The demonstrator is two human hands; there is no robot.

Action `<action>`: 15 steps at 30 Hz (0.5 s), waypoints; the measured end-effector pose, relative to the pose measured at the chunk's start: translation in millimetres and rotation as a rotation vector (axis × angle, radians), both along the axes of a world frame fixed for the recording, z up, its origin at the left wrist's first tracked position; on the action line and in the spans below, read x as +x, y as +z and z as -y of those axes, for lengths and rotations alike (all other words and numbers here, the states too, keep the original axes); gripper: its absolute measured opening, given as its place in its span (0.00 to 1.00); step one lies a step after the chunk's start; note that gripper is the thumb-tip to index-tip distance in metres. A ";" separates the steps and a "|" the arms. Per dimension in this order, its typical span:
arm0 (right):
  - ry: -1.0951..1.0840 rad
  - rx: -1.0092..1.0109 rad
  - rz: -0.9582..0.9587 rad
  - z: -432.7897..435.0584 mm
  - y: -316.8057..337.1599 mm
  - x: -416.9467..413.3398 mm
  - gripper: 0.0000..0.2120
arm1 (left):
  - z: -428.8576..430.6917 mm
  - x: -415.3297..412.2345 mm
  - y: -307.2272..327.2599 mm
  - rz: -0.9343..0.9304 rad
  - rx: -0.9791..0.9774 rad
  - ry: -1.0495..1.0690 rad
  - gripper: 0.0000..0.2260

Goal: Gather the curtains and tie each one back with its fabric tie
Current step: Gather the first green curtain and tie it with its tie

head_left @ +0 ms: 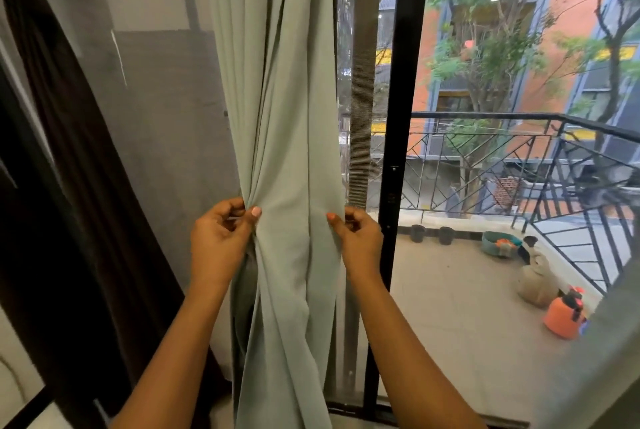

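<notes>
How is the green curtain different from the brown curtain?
The green curtain is pale; the brown curtain is very dark. The green curtain hangs in the middle of the view; the brown curtain is off at the left. The left hand and the right hand pinch the green curtain's edges; nothing touches the brown curtain. Both hang in long folds.

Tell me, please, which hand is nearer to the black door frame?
Right. The right hand pinches the green curtain just beside the black door frame; the left hand grips its opposite edge, farther left.
</notes>
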State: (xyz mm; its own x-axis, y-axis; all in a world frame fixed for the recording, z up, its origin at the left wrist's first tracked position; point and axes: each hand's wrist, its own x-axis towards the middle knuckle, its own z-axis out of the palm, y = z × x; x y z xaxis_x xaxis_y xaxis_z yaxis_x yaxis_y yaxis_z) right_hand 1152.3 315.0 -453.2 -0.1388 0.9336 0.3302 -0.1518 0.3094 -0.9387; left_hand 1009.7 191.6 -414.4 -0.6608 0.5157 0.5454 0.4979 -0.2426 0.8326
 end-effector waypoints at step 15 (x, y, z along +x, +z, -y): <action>-0.327 0.617 0.229 94.6 -1.2 19.3 0.06 | 29.0 78.9 -1.9 -0.047 0.105 -0.090 0.08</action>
State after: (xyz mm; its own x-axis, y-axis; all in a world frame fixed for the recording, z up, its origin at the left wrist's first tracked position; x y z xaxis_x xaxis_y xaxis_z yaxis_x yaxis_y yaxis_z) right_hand 1171.5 220.4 -454.4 -0.0133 0.5930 0.8051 0.2176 0.7876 -0.5765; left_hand 1088.6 162.6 -416.4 -0.5864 0.5104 0.6290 0.5083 -0.3727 0.7763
